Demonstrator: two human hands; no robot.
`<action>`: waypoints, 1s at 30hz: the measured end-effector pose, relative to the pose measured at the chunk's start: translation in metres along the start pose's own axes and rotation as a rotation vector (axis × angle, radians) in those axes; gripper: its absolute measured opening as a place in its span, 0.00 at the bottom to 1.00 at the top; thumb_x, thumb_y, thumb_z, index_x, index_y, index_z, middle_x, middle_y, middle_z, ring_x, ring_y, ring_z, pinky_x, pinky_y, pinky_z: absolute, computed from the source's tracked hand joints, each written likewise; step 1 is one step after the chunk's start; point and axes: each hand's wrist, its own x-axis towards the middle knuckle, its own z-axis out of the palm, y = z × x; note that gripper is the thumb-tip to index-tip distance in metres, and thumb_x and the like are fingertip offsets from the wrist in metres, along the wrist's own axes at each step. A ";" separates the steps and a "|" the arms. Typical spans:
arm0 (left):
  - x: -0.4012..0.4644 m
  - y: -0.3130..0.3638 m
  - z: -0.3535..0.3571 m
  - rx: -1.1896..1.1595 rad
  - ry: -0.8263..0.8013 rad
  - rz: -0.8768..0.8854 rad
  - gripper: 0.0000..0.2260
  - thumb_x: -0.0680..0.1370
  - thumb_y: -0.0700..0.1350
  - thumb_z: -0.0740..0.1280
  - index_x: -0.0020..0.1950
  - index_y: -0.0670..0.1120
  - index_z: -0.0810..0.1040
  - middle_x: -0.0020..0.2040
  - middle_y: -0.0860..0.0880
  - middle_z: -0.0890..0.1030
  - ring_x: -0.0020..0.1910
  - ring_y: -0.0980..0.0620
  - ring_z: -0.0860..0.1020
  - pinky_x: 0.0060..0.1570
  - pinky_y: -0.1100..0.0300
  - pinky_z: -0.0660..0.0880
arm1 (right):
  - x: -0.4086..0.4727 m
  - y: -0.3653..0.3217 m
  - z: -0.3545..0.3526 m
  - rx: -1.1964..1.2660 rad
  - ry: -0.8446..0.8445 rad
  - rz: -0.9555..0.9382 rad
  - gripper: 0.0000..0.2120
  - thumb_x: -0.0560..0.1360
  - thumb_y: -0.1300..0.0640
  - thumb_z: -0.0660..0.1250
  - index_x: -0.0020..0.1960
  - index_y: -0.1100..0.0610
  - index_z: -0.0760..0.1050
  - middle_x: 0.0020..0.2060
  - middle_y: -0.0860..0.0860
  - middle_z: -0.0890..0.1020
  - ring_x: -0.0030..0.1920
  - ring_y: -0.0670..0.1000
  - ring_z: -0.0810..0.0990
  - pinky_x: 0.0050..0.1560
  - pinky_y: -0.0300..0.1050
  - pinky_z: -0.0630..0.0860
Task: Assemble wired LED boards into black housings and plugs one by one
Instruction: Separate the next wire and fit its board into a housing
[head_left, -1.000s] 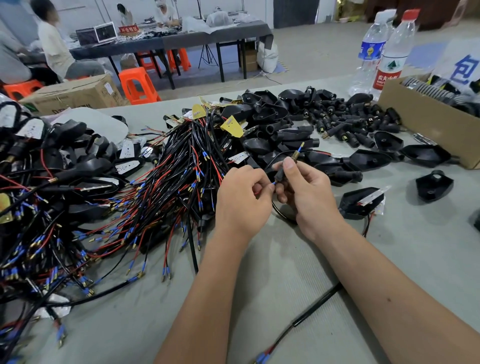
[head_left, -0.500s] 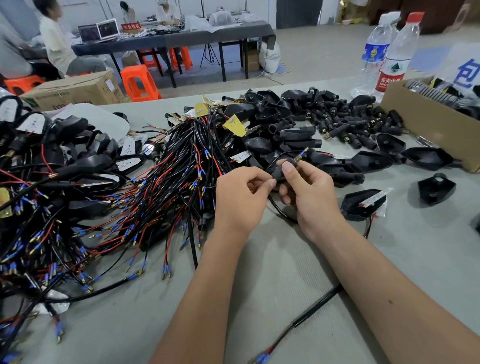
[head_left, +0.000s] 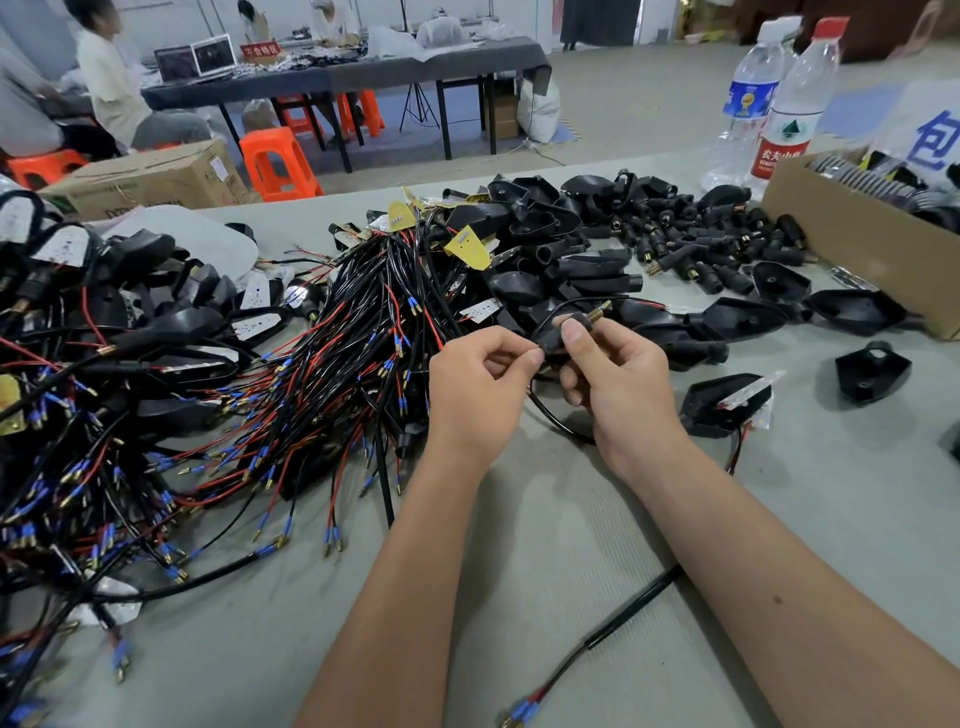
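Your right hand (head_left: 618, 384) pinches a black plug (head_left: 563, 332) between thumb and curled fingers, its brass tip pointing up and away toward the table's far edge. Your left hand (head_left: 480, 384) has its fingers curled, thumb and forefinger pressed together at the plug's near end; whether they pinch the cable (head_left: 556, 421) there, you cannot tell from this angle. That cable loops down from the plug and runs under your right wrist toward the near edge, ending in blue-sleeved wire tips (head_left: 519, 714).

A housing (head_left: 722, 402) with an LED board in it lies just right of your right hand, on the table (head_left: 545, 545). A heap of wired boards (head_left: 322, 374) covers the left half. Loose housings and plugs (head_left: 691, 239) lie piled toward the far edge. At the far right corner stand a carton (head_left: 852, 244) and two bottles (head_left: 779, 104).
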 end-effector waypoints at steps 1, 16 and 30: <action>-0.001 0.001 0.003 -0.011 0.003 -0.001 0.05 0.77 0.38 0.74 0.43 0.46 0.86 0.34 0.54 0.83 0.33 0.56 0.79 0.39 0.57 0.79 | 0.000 0.000 0.000 -0.002 -0.002 0.001 0.11 0.82 0.60 0.68 0.52 0.70 0.78 0.37 0.55 0.78 0.29 0.47 0.72 0.27 0.38 0.68; -0.003 0.003 0.005 -0.226 0.040 -0.196 0.05 0.79 0.36 0.71 0.44 0.40 0.84 0.37 0.44 0.85 0.36 0.53 0.84 0.39 0.59 0.82 | 0.004 -0.002 -0.001 0.050 0.089 0.034 0.12 0.83 0.57 0.68 0.53 0.68 0.77 0.41 0.57 0.78 0.29 0.47 0.72 0.26 0.39 0.67; -0.002 0.003 0.001 -0.100 -0.003 -0.046 0.09 0.77 0.35 0.73 0.43 0.49 0.85 0.34 0.52 0.83 0.33 0.52 0.82 0.36 0.56 0.81 | 0.002 -0.003 0.000 0.013 0.076 0.037 0.15 0.83 0.57 0.67 0.54 0.71 0.75 0.40 0.56 0.78 0.29 0.48 0.73 0.26 0.40 0.68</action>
